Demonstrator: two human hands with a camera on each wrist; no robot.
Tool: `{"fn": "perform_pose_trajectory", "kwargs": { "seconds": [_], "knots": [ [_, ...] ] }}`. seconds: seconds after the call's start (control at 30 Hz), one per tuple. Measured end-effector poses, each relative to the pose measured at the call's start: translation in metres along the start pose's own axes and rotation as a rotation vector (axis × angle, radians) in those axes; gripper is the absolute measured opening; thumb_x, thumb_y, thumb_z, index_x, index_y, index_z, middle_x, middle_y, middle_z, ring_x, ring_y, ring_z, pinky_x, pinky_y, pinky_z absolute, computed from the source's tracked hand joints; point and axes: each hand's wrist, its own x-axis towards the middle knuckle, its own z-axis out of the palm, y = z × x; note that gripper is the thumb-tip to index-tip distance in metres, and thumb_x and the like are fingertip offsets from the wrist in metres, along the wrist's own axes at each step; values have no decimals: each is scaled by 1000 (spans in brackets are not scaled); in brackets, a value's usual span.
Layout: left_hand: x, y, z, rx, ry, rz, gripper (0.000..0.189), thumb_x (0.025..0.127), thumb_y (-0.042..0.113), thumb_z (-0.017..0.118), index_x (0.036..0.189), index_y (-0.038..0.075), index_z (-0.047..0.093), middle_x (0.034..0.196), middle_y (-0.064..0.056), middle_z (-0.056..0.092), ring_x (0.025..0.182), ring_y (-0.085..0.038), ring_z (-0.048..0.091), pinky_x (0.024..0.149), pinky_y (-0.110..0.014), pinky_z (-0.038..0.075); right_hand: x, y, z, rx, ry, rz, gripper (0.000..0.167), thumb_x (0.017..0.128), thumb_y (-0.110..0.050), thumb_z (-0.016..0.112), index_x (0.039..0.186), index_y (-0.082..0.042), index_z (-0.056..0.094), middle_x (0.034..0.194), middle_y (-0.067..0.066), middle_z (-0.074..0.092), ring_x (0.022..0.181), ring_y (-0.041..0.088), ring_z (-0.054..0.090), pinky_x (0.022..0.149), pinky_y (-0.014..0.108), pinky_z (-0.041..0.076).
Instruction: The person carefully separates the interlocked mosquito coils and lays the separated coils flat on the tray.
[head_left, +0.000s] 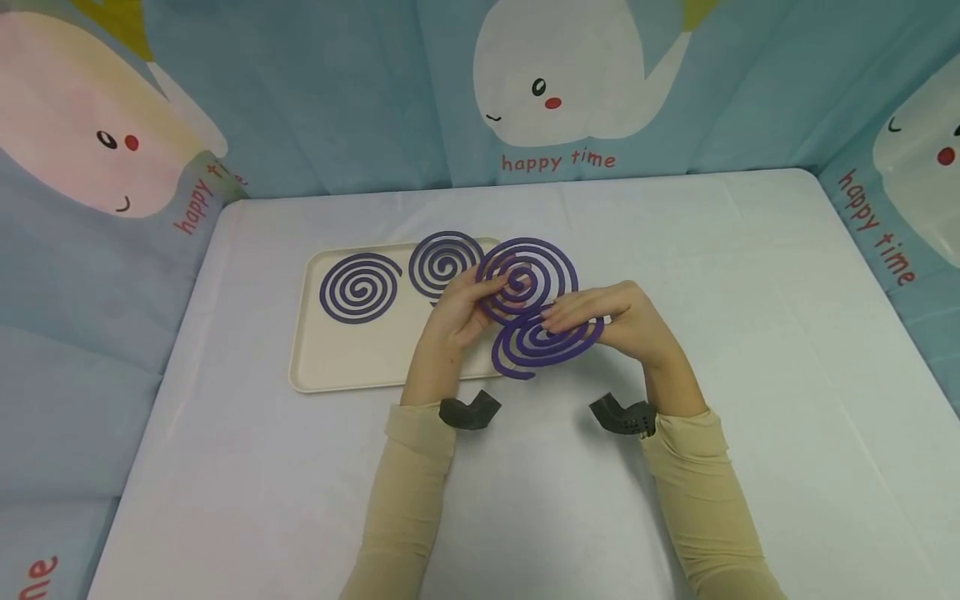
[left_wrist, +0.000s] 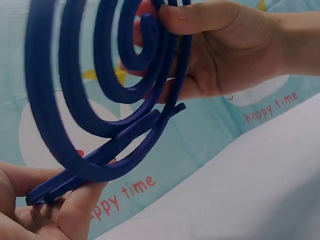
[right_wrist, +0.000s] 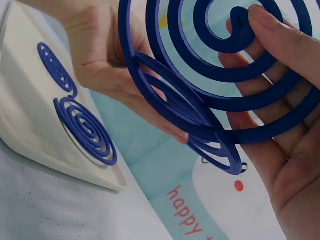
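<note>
Two purple-blue mosquito coils are held up above the table, overlapping each other. My left hand (head_left: 448,315) grips the upper mosquito coil (head_left: 517,283), its thumb laid over the rings. In the left wrist view this coil shows nearly edge-on. My right hand (head_left: 633,321) holds the lower mosquito coil (head_left: 525,363), fingers over its middle. The right wrist view shows the right thumb (right_wrist: 270,22) at that coil's centre, with other fingers behind the rings. Where the coils cross, their rings lie right against each other.
A cream tray (head_left: 337,367) lies on the white table (head_left: 225,467), partly behind my left hand. On it are a left mosquito coil (head_left: 360,289) and a second mosquito coil (head_left: 446,267), partly hidden. A blue printed curtain (head_left: 360,100) surrounds the table's back and sides.
</note>
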Motion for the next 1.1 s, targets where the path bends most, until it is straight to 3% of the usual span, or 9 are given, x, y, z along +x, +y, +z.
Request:
{"fn": "perform_pose_trajectory", "kwargs": {
  "seconds": [0.1, 0.27, 0.33, 0.4, 0.5, 0.6, 0.83, 0.97, 1.1],
  "knots": [
    [1, 1, 0, 2, 7, 3, 29, 93, -12, 41, 122, -10, 44, 92, -11, 66, 81, -18, 68, 72, -27, 56, 1, -2, -1, 8, 0, -37, 17, 87, -13, 66, 91, 2, 74, 98, 8, 71, 102, 22, 65, 99, 38, 44],
    [3, 8, -6, -113, 83, 39, 24, 93, -14, 40, 114, -6, 48, 92, -11, 65, 80, -19, 68, 73, -26, 56, 2, -11, -4, 47, 37, -116, 17, 86, -9, 67, 89, 7, 72, 95, 12, 71, 97, 25, 67, 95, 41, 47],
    [2, 13, -9, -140, 111, 61, 24, 92, -14, 41, 112, -3, 50, 96, -11, 65, 82, -19, 68, 75, -27, 56, 1, -16, -6, 66, 105, -72, 11, 85, -2, 67, 87, 7, 73, 94, 13, 71, 93, 25, 68, 90, 38, 51],
    [-1, 17, -9, -105, 117, 75, 26, 92, -14, 42, 112, -1, 52, 97, -10, 66, 84, -19, 68, 75, -28, 56, -1, -18, -7, 73, 214, 21, 7, 82, 6, 67, 86, 4, 74, 91, 12, 72, 89, 23, 69, 83, 33, 54],
    [-4, 20, -8, -23, 95, 89, 29, 93, -12, 42, 118, -1, 50, 99, -8, 65, 84, -18, 68, 75, -28, 56, -2, -16, -6, 96, 397, 185, 26, 76, 18, 65, 84, -4, 76, 85, 7, 72, 80, 18, 69, 73, 27, 55],
    [-7, 20, -6, 48, 60, 89, 34, 94, -11, 42, 127, -6, 44, 98, -8, 65, 83, -17, 68, 74, -28, 56, -3, -12, -6, 101, 530, 264, 38, 75, 23, 61, 85, -10, 76, 83, 3, 72, 77, 15, 68, 72, 25, 55],
    [-15, 27, -7, 103, 70, 114, 36, 94, -9, 44, 130, -10, 41, 96, -7, 65, 83, -16, 67, 74, -27, 56, 0, -4, -9, 162, 692, 309, 18, 78, 13, 68, 82, -4, 73, 83, 6, 71, 78, 16, 68, 72, 23, 55],
    [-19, 28, -12, 110, 78, 91, 32, 94, -7, 45, 126, -5, 44, 97, -6, 64, 85, -16, 66, 77, -27, 55, 1, -1, -10, 227, 777, 389, 12, 79, 8, 70, 82, -4, 72, 80, 6, 70, 75, 15, 68, 66, 22, 56],
    [-22, 29, -14, 120, 81, 84, 33, 94, -8, 44, 127, -4, 44, 97, -5, 65, 85, -16, 67, 77, -28, 56, 1, 1, -12, 322, 840, 478, 15, 83, 10, 64, 82, -4, 71, 79, 6, 71, 72, 15, 69, 60, 23, 56]
  ]
}}
